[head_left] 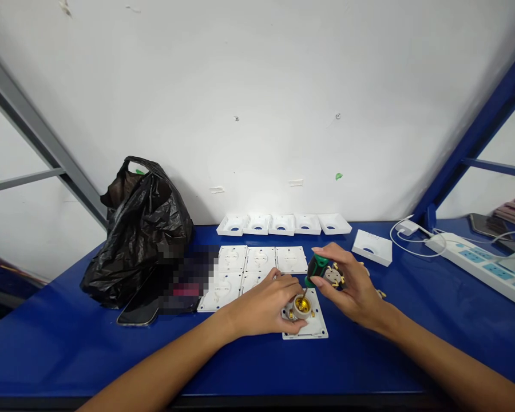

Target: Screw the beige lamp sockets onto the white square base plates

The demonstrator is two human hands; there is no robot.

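Note:
My right hand [355, 289] grips the green and black handle of a screwdriver [316, 270] between thumb and fingers. The shaft points down into a round lamp socket [301, 309] with a brass-coloured inside. This socket sits on a square white base plate [316, 331] near the front of the table. My left hand [271, 307] is closed around the socket's left side, thumb in front and fingers behind. Partly hidden behind my right hand lie several small socket parts with brass-coloured contacts [335, 277].
Several white base plates [261, 260] lie in rows behind my left hand. White square covers [282, 224] line the wall, with one loose cover [372, 247] at right. A black plastic bag [141, 229] and phone [139, 306] are left; a power strip [480, 263] is right.

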